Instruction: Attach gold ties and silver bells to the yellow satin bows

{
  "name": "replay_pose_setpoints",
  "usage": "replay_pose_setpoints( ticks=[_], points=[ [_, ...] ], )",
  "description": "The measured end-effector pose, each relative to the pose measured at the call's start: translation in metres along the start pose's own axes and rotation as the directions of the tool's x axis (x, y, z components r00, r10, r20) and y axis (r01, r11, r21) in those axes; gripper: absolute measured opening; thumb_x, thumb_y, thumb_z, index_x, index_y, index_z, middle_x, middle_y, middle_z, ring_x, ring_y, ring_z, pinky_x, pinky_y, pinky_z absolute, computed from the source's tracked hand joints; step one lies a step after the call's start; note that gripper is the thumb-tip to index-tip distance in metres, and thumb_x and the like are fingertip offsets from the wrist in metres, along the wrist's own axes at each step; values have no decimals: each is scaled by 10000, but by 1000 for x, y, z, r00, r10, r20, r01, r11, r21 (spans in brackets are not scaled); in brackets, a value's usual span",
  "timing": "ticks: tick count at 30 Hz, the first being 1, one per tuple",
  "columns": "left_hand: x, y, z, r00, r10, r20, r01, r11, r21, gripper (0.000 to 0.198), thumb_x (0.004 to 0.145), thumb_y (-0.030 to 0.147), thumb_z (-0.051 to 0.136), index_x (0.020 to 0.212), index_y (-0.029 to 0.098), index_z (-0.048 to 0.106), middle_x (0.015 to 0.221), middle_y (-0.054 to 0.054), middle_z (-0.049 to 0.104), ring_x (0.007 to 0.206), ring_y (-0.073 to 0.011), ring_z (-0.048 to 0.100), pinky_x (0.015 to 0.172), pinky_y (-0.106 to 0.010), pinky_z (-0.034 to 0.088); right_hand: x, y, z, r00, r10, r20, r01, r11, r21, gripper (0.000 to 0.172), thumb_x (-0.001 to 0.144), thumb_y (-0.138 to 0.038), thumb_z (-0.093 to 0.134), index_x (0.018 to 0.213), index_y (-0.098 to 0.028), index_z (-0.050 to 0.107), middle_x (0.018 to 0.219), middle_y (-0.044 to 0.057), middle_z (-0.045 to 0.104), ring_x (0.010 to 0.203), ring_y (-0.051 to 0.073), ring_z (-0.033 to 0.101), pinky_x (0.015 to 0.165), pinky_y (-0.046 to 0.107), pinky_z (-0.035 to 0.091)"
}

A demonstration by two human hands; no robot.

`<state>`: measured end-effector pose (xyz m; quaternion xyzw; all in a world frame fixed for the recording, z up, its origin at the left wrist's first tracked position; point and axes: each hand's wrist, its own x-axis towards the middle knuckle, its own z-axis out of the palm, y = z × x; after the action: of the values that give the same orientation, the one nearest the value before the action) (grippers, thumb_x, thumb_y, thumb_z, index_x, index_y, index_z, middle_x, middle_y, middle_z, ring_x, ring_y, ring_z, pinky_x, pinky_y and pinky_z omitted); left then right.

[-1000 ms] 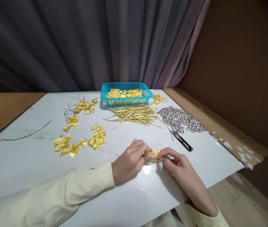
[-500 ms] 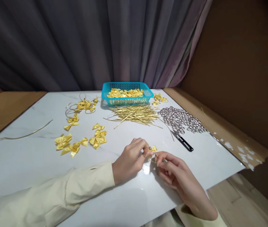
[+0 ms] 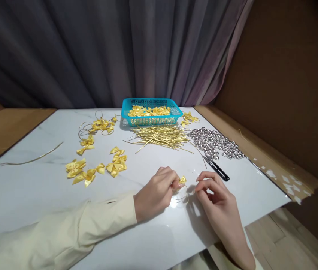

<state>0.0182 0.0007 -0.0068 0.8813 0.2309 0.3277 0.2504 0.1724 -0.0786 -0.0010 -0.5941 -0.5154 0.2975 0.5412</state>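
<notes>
My left hand (image 3: 159, 189) is closed in a pinch on a small yellow ribbon bow (image 3: 182, 180), just above the table. Part of the bow is hidden by the fingertips. A thin gold cord (image 3: 187, 198) curls out from beneath that bow. My right hand (image 3: 217, 206) is to the right, its thumb and fingertips together at the blurred far end of the cord. Behind my right hand lie black-handled thread snips (image 3: 217, 170) on the white table (image 3: 147, 159).
A blue basket (image 3: 153, 121) of yellow bows stands at the back. Before it lies a pile of gold cords (image 3: 161, 137). Silver beads (image 3: 215, 140) spread to the right. More bows (image 3: 88, 175) lie left, near corded bows (image 3: 101, 125) and one loose cord (image 3: 35, 159).
My right hand has moved right, away from my left hand, and the cord loop now shows between them. My left hand keeps its hold on the bow, almost in place.
</notes>
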Motion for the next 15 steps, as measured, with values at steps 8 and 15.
replay_pose_setpoints(
  ticks=[8, 15],
  points=[
    [0, 1, 0, 999, 27, -43, -26, 999, 30, 225, 850, 68, 409, 684, 191, 320, 672, 13, 418, 684, -132, 401, 702, -279, 342, -3, 3, 2, 999, -31, 9, 32, 987, -159, 108, 783, -286, 550, 749, -186, 525, 732, 2, 491, 586, 115, 432, 485, 204, 366],
    [0, 0, -2, 997, 48, -63, -45, 997, 55, 234, 838, 48, 384, 674, 196, 308, 670, 12, 418, 689, -137, 408, 709, -280, 347, -3, 10, 8, 988, -16, 155, 63, 950, -306, 162, 806, -268, 539, 672, -182, 511, 646, -11, 483, 519, 108, 383, 498, 230, 326]
  ],
)
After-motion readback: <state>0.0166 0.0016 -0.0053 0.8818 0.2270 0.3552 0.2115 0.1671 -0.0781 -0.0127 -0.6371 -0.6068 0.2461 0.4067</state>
